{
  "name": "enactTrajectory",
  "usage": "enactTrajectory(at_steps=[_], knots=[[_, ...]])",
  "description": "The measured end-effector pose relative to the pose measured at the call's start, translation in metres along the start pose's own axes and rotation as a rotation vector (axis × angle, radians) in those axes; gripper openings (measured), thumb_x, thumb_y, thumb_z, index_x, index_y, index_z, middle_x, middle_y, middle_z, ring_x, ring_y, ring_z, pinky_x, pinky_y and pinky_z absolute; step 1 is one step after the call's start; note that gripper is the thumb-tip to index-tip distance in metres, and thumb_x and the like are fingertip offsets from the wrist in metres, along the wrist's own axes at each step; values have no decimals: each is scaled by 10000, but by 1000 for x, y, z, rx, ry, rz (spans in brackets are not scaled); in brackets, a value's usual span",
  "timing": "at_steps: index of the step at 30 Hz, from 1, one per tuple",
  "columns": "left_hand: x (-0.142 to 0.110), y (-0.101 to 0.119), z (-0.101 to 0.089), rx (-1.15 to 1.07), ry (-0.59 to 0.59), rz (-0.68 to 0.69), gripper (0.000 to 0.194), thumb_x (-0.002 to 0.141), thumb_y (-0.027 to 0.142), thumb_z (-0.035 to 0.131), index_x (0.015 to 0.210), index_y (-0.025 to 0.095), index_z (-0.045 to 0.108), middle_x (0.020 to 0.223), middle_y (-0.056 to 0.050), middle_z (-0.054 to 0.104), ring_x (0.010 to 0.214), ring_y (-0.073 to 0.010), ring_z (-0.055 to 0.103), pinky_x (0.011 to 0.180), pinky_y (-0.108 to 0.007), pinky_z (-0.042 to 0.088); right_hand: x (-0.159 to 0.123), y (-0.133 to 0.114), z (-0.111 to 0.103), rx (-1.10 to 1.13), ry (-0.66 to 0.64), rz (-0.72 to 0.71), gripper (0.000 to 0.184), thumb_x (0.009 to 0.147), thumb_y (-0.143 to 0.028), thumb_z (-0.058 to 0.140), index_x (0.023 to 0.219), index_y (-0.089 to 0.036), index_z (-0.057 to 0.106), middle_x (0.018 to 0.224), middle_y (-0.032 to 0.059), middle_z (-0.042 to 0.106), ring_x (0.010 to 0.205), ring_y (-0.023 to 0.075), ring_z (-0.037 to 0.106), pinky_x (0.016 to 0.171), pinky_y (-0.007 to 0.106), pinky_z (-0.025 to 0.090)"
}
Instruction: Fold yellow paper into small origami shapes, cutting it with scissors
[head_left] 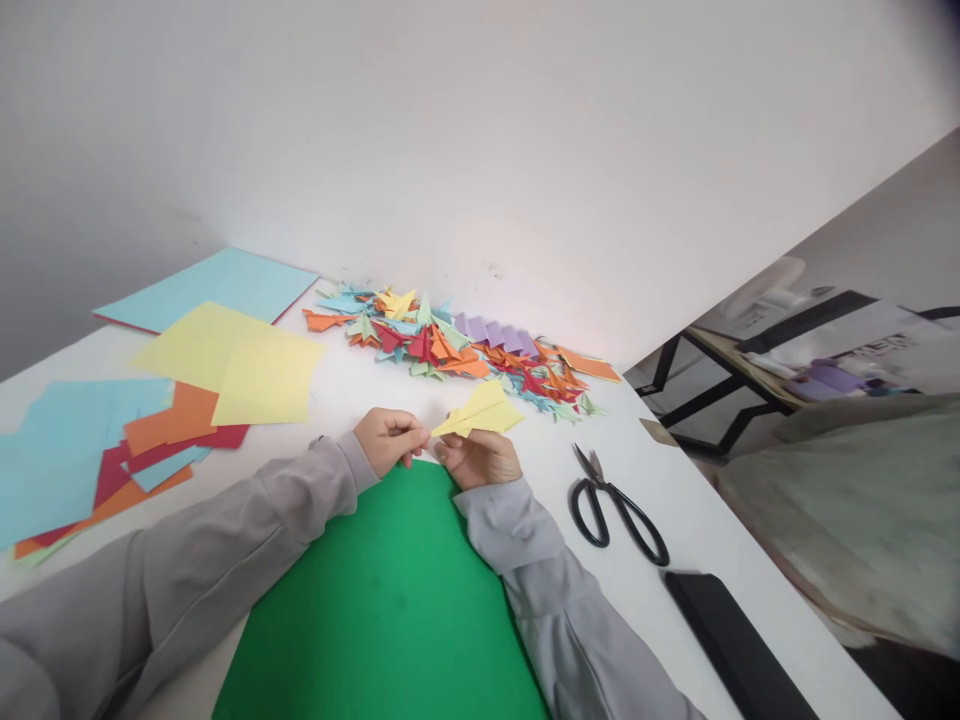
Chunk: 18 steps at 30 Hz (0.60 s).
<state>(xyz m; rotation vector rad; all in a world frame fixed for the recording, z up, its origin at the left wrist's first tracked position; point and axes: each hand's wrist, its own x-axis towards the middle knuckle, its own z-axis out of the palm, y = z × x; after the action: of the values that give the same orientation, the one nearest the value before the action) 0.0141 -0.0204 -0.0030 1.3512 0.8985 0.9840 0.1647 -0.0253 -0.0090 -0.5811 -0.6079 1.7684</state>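
A folded yellow paper plane is held up between my two hands, just above the far edge of a green mat. My left hand pinches its narrow tip between thumb and fingers. From below, my right hand grips the body, with the thumb near the tip and the wider folded end pointing right. Part of the paper is hidden behind the fingers. Beyond my hands lies a heap of small folded paper pieces in red, orange, blue, green and yellow.
Black-handled scissors lie right of my hands, points away, with a black flat case nearer me. To the left are yellow sheets, blue paper and orange scraps. A wall rises behind the table. Purple pleated paper borders the heap.
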Motion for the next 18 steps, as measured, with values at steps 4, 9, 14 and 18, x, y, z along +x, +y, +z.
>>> enactTrajectory(at_steps=[4,9,14,18], knots=[[2,-3,-1,21,-23,-9,233,600,330,588,529,115,532,421,31,492,340,-69,457,371,-195,343,1,1,-1,15,3,-3,245,518,-72,619,707,-214,556,600,-63,561,461,56,443,464,203,357],[1,-1,0,38,-16,11,292,603,373,589,493,128,476,373,45,455,328,-61,434,370,-188,325,4,2,-5,29,22,0,241,503,-76,603,696,-214,561,574,-61,551,449,56,422,451,204,345],[1,0,-1,-9,-11,-5,345,637,421,550,473,134,451,366,43,441,321,-64,437,367,-192,335,7,3,-9,34,15,-11,200,517,-103,584,687,-207,559,585,-50,550,446,55,396,446,208,345],[1,-1,-2,-24,14,17,290,659,384,541,544,127,474,408,49,449,329,-59,443,377,-192,349,5,2,-7,35,-1,-4,202,512,-107,601,685,-201,557,597,-50,554,448,49,406,444,198,356]])
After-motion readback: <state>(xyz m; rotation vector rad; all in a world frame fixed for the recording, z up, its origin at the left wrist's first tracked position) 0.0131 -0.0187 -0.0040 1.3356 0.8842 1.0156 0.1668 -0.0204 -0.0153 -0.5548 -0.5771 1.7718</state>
